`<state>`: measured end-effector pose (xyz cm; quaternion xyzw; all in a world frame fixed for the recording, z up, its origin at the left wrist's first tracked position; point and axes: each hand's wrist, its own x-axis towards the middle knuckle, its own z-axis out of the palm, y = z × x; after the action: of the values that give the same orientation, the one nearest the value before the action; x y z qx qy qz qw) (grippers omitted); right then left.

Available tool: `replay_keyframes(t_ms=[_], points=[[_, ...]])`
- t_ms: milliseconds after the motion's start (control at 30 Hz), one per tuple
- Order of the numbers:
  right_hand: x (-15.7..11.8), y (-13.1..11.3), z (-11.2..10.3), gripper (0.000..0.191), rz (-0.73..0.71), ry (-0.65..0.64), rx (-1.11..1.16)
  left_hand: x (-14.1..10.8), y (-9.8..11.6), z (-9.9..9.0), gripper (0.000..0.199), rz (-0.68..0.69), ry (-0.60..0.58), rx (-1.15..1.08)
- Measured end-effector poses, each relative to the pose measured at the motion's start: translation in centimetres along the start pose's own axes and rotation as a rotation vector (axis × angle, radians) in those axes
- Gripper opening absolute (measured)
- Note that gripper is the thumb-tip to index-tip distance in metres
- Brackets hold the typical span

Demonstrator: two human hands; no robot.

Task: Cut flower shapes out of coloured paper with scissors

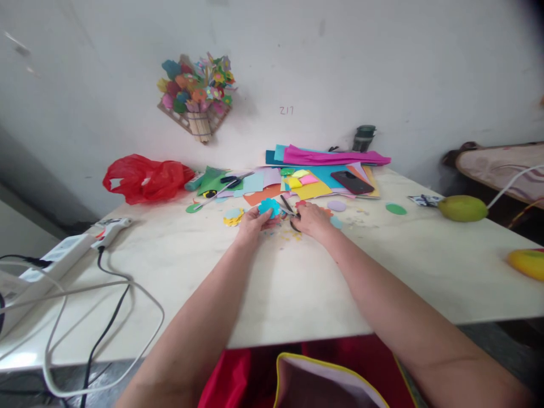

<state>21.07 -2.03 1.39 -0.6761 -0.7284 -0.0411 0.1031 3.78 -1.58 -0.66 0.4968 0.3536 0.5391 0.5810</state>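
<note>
In the middle of the table, my left hand (250, 224) pinches a blue paper flower (269, 207) with a scalloped edge. My right hand (313, 220) is closed round the handles of a pair of scissors (288, 206). Their blades point left toward the flower and look partly apart; whether they touch the paper I cannot tell. Tiny paper scraps (289, 236) lie below both hands. Yellow paper flowers (233, 219) are piled left of my left hand. Beyond my right hand lies a lilac paper disc (336, 206).
A second pair of scissors (236, 179), coloured paper sheets (318, 194) and a phone (352, 182) lie at the back. At the left are a red plastic bag (144, 178) and a power strip (63, 255) with loose cables. A mango (462, 208) and a green disc (395, 209) sit rightward.
</note>
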Motion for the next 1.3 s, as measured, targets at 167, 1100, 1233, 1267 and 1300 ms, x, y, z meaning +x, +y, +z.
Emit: replay_keyframes(t_ms=[167,1100,1233,1267,1300], points=[[-0.2,-0.5,-0.7,0.035,-0.046,-0.081,0.002,-0.1,0.3,0.3,0.04,-0.012,0.051,0.008],[0.4,0.5,0.0,0.024,0.144,-0.121,1.45,0.0,0.0,-0.3,0.038,-0.025,0.044,-0.026],[0.1,-0.2,-0.2,0.029,0.152,-0.116,1.481,0.0,0.0,-0.3,0.038,-0.029,0.018,0.017],[0.1,-0.3,-0.2,0.03,0.154,-0.112,1.495,0.0,0.0,-0.3,0.037,-0.03,0.016,0.029],[0.0,-0.4,-0.2,0.03,0.158,-0.107,1.511,0.0,0.0,-0.3,0.037,-0.031,0.016,0.038]])
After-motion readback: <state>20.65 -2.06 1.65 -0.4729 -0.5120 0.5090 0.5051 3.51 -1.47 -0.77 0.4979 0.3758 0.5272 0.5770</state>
